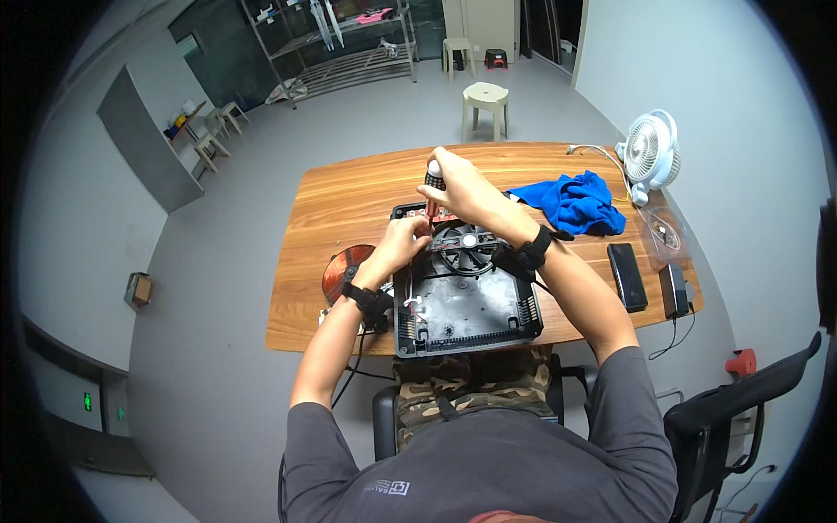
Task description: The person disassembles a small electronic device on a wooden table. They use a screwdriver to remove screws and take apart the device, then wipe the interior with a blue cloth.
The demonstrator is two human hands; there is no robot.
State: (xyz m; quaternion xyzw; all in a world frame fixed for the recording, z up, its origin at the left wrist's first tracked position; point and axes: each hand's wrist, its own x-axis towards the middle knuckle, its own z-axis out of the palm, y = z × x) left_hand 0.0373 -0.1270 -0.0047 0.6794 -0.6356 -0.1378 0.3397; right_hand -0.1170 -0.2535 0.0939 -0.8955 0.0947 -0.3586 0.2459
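Note:
A black plastic appliance housing (pixel 464 309), opened up, lies at the table's near edge in front of me. Inside its far half sits a round black cooling fan (pixel 471 254) with a pale hub. My right hand (pixel 464 187) grips the handle of a screwdriver (pixel 432 185), held upright with its shaft pointing down at the housing's far left part. Close to the shaft's lower end is my left hand (pixel 403 242), its fingers pinched together; whatever they hold is hidden. Left of the housing, partly behind my left forearm, rests a copper-coloured coil disc (pixel 343 272).
The wooden table (pixel 340 200) also carries a blue cloth (pixel 579 202), a white fan (pixel 650 155), a black phone (pixel 627 276), a black power adapter (pixel 674 290) and a clear plastic bag (pixel 663 234). A black chair (pixel 741 392) stands at right, a stool (pixel 486 98) beyond the table.

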